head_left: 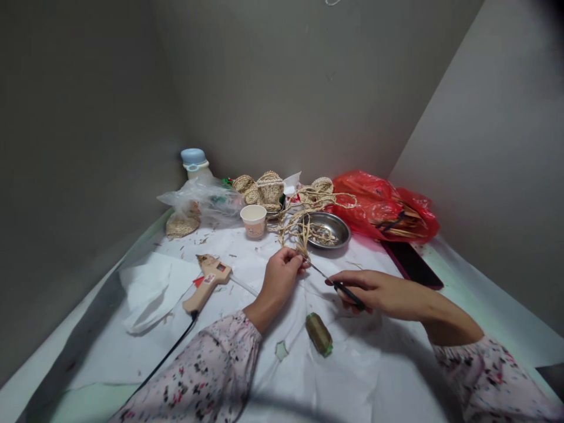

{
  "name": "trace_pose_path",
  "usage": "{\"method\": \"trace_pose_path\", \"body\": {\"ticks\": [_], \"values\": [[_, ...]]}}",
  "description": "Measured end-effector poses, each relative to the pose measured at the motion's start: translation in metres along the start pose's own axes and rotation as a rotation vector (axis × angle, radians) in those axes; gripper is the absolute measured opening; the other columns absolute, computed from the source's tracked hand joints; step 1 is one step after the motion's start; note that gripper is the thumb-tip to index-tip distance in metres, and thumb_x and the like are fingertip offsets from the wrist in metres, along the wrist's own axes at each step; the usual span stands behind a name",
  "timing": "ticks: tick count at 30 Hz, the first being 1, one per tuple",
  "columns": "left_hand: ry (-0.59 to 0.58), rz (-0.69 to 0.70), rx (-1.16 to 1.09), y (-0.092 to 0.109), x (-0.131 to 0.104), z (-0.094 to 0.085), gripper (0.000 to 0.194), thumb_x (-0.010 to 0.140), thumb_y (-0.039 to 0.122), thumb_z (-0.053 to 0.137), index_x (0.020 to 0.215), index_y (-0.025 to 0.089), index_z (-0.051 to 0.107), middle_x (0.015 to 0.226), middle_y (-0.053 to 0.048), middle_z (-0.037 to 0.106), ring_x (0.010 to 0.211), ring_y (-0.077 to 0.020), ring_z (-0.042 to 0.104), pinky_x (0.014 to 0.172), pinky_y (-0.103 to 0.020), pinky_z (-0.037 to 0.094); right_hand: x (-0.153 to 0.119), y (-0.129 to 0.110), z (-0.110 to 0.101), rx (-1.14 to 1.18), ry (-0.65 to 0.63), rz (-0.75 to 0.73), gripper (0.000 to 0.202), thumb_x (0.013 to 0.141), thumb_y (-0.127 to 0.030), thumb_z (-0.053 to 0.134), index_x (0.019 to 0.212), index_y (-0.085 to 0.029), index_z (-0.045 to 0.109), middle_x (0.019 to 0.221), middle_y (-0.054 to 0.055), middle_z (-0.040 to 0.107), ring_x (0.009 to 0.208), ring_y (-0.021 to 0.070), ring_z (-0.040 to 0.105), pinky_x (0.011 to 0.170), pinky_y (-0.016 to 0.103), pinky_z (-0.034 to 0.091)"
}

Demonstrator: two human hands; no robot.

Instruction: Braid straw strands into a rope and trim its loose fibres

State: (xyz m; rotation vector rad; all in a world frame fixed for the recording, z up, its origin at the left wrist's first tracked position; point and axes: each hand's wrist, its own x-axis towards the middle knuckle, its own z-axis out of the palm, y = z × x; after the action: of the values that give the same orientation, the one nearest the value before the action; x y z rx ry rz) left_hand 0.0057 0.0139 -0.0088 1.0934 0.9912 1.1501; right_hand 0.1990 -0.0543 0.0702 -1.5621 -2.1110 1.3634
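Floral sleeves (198, 376) over white sheet (352, 358); left hand (282, 273) pinching straw (304, 238), right hand (376, 291) gripping black-handled tool (350, 295); grey walls (282, 88).

three grey walls met around a table (497, 314): the left wall (79, 147) was darkest, the back wall (282, 106) bore faint marks, the right wall (497, 135) was palest. a creased white sheet (356, 376) covered much of the table, and soft shadows lay across it.
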Motion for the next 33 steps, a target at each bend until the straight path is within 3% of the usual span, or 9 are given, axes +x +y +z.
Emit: {"method": "trace_pose_path", "body": {"ticks": [12, 20, 33], "values": [[-0.071, 0.107, 0.223, -0.006, -0.001, -0.002, 0.011, 0.071, 0.027, 0.061, 0.069, 0.016, 0.059, 0.086, -0.007, 0.069, 0.078, -0.0196, 0.065, 0.068, -0.029, 0.047, 0.01, 0.003, 0.006, 0.041, 0.063, -0.036, 0.032, 0.092, -0.036, 0.041, 0.108, -0.021, 0.064, 0.085, 0.003, 0.063, 0.074, 0.0153, 0.055, 0.066, 0.025, 0.044], [-0.072, 0.142, 0.302, -0.006, -0.001, -0.001, 0.009, 0.07, 0.025, 0.058, 0.066, 0.018, 0.056, 0.071, -0.002, 0.063, 0.069, -0.0159, 0.057, 0.066, -0.027, 0.042, 0.017, 0.001, 0.011, 0.197, 0.045, -0.036, 0.028, 0.093, -0.041, 0.041, 0.094, -0.019, 0.057, 0.079, 0.002, 0.056, 0.066, 0.0129, 0.05, 0.059, 0.025, 0.041], [-0.086, 0.147, 0.348, -0.01, 0.001, -0.003, 0.01, 0.071, 0.026, 0.057, 0.068, 0.017, 0.057, 0.076, -0.002, 0.065, 0.072, -0.0162, 0.058, 0.069, -0.027, 0.042, 0.027, 0.012, 0.021, 0.318, 0.105, -0.011, 0.027, 0.091, -0.044, 0.044, 0.086, -0.019, 0.054, 0.076, 0.0, 0.055, 0.065, 0.0129, 0.048, 0.058, 0.026, 0.038]]}}
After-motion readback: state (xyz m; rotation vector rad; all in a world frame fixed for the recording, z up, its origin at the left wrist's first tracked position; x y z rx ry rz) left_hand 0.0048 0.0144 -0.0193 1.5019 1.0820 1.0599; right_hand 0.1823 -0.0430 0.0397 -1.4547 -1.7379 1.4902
